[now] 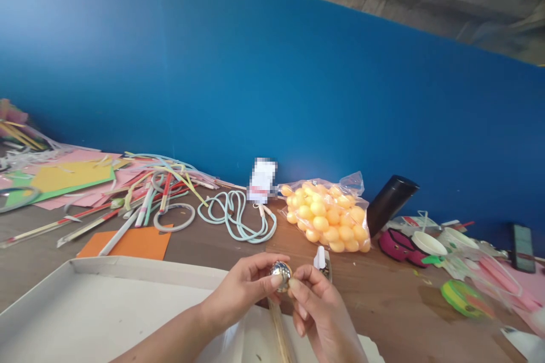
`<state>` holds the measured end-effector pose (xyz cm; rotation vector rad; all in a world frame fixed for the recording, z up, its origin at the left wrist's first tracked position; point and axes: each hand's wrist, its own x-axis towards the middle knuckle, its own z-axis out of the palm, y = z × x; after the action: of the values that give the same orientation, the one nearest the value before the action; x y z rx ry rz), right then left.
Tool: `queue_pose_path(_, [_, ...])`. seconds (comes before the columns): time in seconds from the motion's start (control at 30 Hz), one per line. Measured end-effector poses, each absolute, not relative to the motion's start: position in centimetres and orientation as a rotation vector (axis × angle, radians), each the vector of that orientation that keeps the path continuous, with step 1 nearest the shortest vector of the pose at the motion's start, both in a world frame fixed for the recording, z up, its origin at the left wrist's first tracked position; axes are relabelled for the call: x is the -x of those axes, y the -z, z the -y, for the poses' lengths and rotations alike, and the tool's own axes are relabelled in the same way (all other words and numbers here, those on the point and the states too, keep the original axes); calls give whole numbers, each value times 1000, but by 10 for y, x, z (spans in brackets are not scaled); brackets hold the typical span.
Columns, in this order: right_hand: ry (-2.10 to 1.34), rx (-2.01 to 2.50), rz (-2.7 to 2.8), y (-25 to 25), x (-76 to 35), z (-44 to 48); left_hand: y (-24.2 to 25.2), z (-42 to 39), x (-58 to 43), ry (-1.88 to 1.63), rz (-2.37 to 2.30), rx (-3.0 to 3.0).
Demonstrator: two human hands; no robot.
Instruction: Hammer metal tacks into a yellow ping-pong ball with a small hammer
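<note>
My left hand [242, 286] is closed around a small shiny silver ball [280, 273], held between thumb and fingers. On the ball's right side, the thumb and fingertips of my right hand [319, 306] are pinched together. What that pinch holds, if anything, is too small to make out. Beneath my hands, a bundle of thin wooden sticks [279, 332] extends toward the lower edge of the view, over pale card. Just behind my right hand is a small container [327, 268] with something white at its top, partly hidden.
A white tray [140, 265] lies lower left, with orange paper [128, 242] behind it. Beyond sit a looped cord [238, 227] with a badge, a bag of orange balls [327, 215] and a leaning black cylinder [392, 204]. Green tape [462, 298] is at right. A blue partition [272, 79] stands behind.
</note>
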<state>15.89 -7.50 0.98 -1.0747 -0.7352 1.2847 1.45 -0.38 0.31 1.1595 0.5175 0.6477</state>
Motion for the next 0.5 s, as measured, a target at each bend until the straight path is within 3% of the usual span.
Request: queue_pose_path(0.5, [-1341,1018,733,-7,-160,74,-5,5,-14,-650,-514,-1179])
